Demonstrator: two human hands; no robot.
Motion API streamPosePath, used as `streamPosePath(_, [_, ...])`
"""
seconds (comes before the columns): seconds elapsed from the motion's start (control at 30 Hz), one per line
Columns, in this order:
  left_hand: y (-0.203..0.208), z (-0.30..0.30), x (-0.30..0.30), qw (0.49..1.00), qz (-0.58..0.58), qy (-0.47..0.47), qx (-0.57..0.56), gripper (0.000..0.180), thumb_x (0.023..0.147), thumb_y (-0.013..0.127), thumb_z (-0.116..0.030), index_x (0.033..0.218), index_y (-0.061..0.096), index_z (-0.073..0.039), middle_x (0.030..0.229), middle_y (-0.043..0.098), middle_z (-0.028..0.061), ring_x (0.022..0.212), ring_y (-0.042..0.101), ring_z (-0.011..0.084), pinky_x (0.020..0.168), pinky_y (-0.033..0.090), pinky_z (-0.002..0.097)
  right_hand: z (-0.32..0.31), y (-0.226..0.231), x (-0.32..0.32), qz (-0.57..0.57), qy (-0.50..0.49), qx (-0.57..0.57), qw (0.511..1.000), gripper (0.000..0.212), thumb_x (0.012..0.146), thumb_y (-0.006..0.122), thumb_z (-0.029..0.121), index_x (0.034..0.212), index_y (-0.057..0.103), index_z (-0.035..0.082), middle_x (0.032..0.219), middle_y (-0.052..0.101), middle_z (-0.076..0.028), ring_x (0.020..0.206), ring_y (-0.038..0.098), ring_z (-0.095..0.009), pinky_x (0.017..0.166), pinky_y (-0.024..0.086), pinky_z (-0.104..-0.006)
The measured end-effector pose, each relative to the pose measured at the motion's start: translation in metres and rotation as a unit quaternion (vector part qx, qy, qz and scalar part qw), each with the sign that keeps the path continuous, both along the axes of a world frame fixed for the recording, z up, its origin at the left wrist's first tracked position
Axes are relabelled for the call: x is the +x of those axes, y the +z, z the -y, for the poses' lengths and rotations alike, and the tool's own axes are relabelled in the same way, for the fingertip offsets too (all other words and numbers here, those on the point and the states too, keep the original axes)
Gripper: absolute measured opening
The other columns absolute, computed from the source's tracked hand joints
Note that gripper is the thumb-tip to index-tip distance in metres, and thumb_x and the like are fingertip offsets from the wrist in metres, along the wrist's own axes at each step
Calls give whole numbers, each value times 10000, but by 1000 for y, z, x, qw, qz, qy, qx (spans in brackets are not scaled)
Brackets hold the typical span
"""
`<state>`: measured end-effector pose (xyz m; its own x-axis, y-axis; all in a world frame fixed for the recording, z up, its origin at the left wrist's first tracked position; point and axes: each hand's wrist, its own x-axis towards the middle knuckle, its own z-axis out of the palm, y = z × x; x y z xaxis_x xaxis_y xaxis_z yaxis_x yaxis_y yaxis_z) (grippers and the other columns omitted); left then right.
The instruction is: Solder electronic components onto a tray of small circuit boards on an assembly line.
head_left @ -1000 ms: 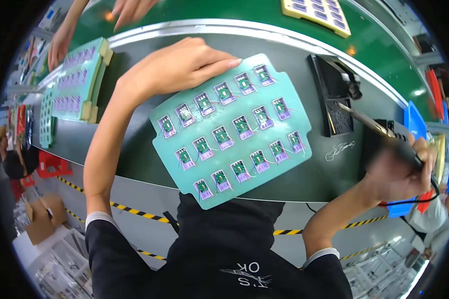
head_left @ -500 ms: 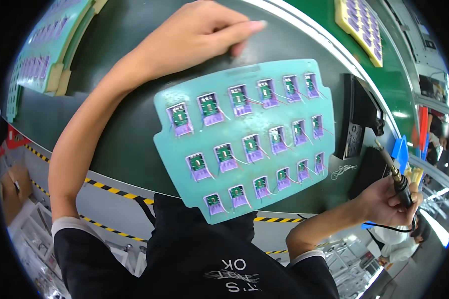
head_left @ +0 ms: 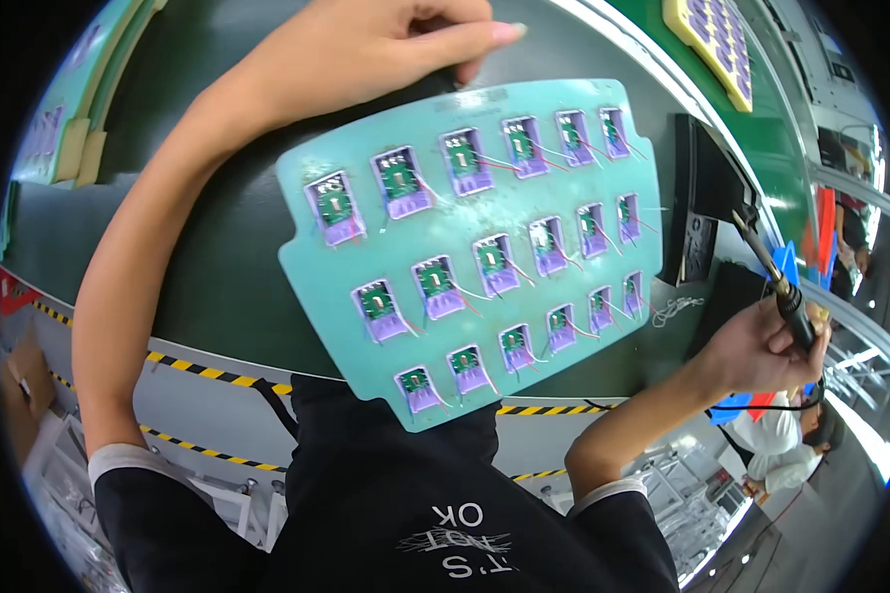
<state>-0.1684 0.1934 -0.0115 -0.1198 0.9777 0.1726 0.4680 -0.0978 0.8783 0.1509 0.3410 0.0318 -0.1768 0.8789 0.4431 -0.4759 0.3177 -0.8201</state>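
My right hand (head_left: 761, 346), raised at the right, is closed round the dark handle of a soldering iron (head_left: 785, 296). The iron's tip points up and to the left, away from any part. Before me is a pale green fixture tray (head_left: 415, 242) with three rows of pockets. In each pocket sits a purple housing (head_left: 342, 230) with a small green circuit board (head_left: 398, 175); thin red and pale wires trail from many of them. Just beyond the tray's far edge, my left hand (head_left: 386, 44) has curled fingers and its thumb stretched rightward. Whatever its fingers may hold is hidden.
Stacked green trays (head_left: 64, 128) stand at the far left. A black device (head_left: 707, 183) is right of the tray, near a tangle of thin wire (head_left: 677, 308). A yellow tray (head_left: 714, 44) lies at the far right. Other people (head_left: 781, 445) are at the right edge.
The tray, the bench and the stacked trays have shifted slightly up and left in the picture. My right hand still holds the iron. The left hand keeps its curled pose beyond the tray.
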Motion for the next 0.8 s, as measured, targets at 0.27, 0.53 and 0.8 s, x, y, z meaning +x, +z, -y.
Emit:
streamPosePath(0.27, [5, -3, 9, 999, -6, 15, -36, 333, 905, 500, -182, 647, 582, 12, 510, 486, 16, 487, 391, 65, 470, 328, 237, -4, -3, 9, -2, 27, 38, 999, 186, 830, 484, 180, 715, 513, 37, 554, 402, -5, 391, 246, -52, 419, 286, -181])
streamPosePath(0.53, [8, -3, 14, 996, 31, 34, -79, 341, 915, 493, -186, 642, 580, -1, 503, 440, -26, 489, 354, 43, 458, 286, 214, 5, 1, -1, -2, -70, 2, 998, 240, 826, 474, 150, 602, 438, 72, 465, 260, 32, 412, 225, -84, 462, 255, -222])
streamPosePath(0.8, [10, -5, 14, 997, -20, 27, -71, 353, 905, 510, -196, 617, 567, 0, 494, 443, -16, 481, 357, 47, 453, 285, 222, 3, 1, 6, -5, -33, 16, 999, 222, 825, 471, 157, 624, 443, 70, 480, 267, 32, 421, 222, -80, 457, 238, -228])
